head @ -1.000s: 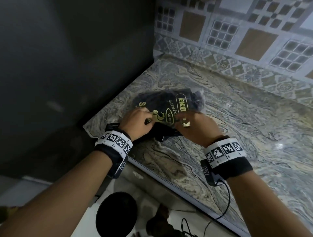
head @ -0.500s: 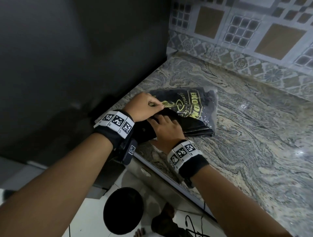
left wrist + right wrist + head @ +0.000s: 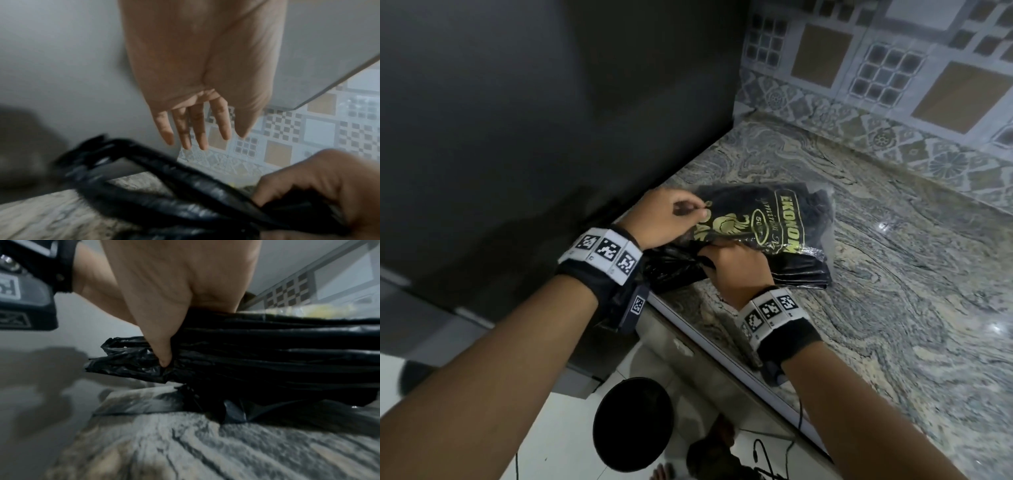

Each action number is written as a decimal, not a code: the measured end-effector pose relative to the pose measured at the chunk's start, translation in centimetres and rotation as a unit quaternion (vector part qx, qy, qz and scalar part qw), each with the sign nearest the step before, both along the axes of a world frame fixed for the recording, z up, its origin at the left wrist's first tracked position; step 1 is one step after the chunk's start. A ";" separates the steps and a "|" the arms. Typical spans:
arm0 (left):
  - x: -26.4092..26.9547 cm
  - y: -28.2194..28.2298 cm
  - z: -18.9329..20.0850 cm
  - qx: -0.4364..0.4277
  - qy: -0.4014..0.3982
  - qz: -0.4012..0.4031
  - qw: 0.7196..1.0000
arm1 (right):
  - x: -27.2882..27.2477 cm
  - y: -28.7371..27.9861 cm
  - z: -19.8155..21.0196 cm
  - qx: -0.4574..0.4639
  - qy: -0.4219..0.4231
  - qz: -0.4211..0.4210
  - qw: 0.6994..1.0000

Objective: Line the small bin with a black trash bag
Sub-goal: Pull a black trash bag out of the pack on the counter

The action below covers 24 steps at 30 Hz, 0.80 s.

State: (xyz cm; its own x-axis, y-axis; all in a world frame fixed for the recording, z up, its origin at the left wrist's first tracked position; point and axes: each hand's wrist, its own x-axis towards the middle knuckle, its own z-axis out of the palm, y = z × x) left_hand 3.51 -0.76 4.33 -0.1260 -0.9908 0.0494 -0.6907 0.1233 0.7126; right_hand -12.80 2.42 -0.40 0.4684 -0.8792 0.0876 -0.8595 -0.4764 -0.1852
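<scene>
A clear-wrapped pack of black trash bags (image 3: 767,233) with gold print lies on the marble counter (image 3: 893,308) near its left corner. My right hand (image 3: 739,267) grips one crumpled black bag (image 3: 674,270) at the pack's near open end; its thumb (image 3: 160,345) presses into the folds. In the left wrist view that bag (image 3: 164,186) stretches out from the right hand's fist (image 3: 318,186). My left hand (image 3: 671,219) is over the pack's left corner with fingers (image 3: 197,129) straight and holding nothing. The small black bin (image 3: 633,421) stands on the floor below the counter edge.
A tall dark appliance side (image 3: 551,120) rises just left of the pack. The patterned tile wall (image 3: 876,68) backs the counter. Black cables (image 3: 767,459) lie on the white floor beside the bin. The counter's front edge (image 3: 722,356) runs diagonally under my wrists.
My right hand has moved from the pack's top down to its near end and taken hold of a black bag, now drawn toward the counter edge. The left hand stayed at the pack.
</scene>
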 end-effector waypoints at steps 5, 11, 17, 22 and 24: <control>4.5 4.1 -1.0 -0.026 0.079 0.141 0.987 | -0.5 0.9 2.1 0.003 -0.031 -0.005 0.999; 5.2 9.9 -3.0 0.096 0.186 0.205 0.956 | 0.1 2.3 3.7 -0.008 -0.047 -0.017 0.999; 3.4 12.2 -2.0 0.155 0.298 0.162 0.928 | 1.6 5.1 4.4 -0.001 -0.047 -0.021 0.999; 3.2 13.5 -1.7 0.136 0.353 0.173 0.910 | 2.6 7.7 4.6 0.001 -0.061 -0.022 0.998; 3.1 14.1 -1.6 0.124 0.364 0.166 0.908 | 2.7 8.7 4.8 0.005 -0.075 -0.018 0.997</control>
State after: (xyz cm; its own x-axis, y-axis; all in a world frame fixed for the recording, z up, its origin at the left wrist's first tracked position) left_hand 6.64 13.31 2.74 0.1589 -0.9602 -0.2298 0.0051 -0.2320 0.9727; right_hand -10.08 11.11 4.39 0.4180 -0.8968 0.1452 -0.8387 -0.4424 -0.3175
